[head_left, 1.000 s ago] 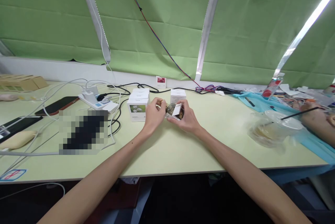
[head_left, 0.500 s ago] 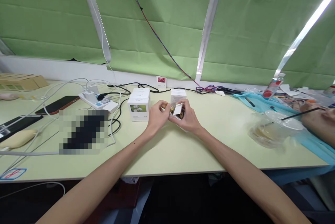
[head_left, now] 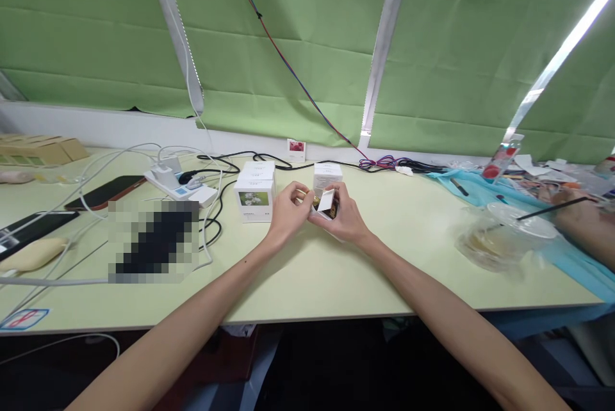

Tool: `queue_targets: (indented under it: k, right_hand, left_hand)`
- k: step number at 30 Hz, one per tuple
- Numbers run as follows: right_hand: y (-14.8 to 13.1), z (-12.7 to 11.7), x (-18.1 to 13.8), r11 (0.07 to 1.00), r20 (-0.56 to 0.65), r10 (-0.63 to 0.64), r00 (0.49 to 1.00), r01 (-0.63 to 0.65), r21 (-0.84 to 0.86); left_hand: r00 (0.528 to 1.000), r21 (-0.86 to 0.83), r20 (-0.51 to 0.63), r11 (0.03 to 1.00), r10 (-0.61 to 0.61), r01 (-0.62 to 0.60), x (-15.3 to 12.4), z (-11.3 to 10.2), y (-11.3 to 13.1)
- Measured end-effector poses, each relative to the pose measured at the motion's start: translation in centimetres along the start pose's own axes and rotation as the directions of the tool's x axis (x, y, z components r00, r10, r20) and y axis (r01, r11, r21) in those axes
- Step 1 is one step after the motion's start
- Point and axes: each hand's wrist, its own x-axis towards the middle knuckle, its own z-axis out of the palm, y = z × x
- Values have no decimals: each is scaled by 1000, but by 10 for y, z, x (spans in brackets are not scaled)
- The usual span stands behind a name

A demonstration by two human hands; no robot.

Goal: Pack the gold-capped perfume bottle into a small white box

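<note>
In my right hand (head_left: 346, 216) is a small white box (head_left: 327, 200) with its flap raised, tilted above the table. Dark and gold-coloured contents (head_left: 333, 211) show inside it; what they are is too small to tell. My left hand (head_left: 291, 209) meets the box at its opening, fingers and thumb pinched together by a small gold-coloured thing (head_left: 316, 201). Fingers hide most of that thing. Just behind my hands stands another white box (head_left: 328, 171). A stack of white boxes (head_left: 255, 193), with a flower picture on the front one, is close to my left hand.
To the left lie a power strip (head_left: 177, 185) with tangled cables, phones (head_left: 106, 192) and a blurred-out patch. On the right, a lidded plastic cup (head_left: 500, 238) with a black straw stands near a blue cloth (head_left: 583, 270) and another person's arm (head_left: 576, 222). A small picture card (head_left: 296, 150) leans at the back.
Both hands stay at the small box, with only a slight shift of the left fingers. The other person's hand at the right has moved a little.
</note>
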Motion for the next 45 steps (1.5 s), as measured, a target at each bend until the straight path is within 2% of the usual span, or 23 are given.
queue_targets:
  k: [9,20,32,45]
  right_hand:
    - [2,-2,1,999,2,41,999,-41,-2]
    - [0,-2,1,999,6,48,999,-48,-2]
    - [-2,-3,1,999,17,36,999,-35,-20]
    - [1,-5,2,1000,48,3,999,-3,-13]
  left_hand:
    - [996,-121,10,989,-87,87,6,1,-5]
    - [951,-272,85,911,-298,310,4,-3,7]
    - [937,-283,131,893,-324,349,4,-4,4]
    - [898,-324,204,839,-390,437,8,-5,-3]
